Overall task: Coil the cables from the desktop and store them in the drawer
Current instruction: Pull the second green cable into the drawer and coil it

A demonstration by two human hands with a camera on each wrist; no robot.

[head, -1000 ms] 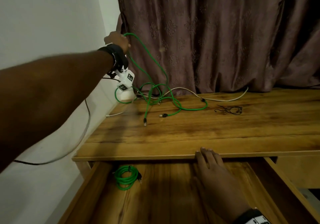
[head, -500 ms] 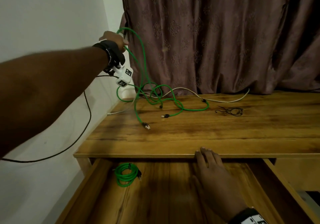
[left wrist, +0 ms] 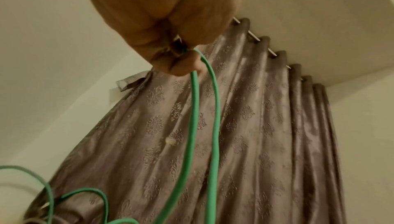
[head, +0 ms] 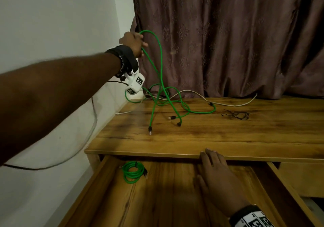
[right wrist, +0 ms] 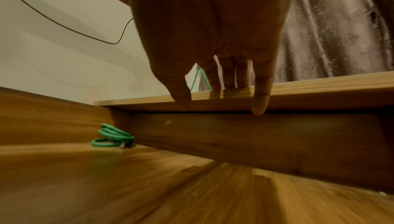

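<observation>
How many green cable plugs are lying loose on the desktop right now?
3 show: one nearest the front edge, one further back, one just right of it. The tangle by the curtain may hide more.

Bare forearms; each wrist wears a black strap (head: pixel 125 58) carrying a white camera block (head: pixel 134 84) with black square markers.

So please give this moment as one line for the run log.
left hand: holds green cable lifted above desktop | right hand: open, fingertips on desktop edge | drawer: open, coiled green cable inside
</observation>
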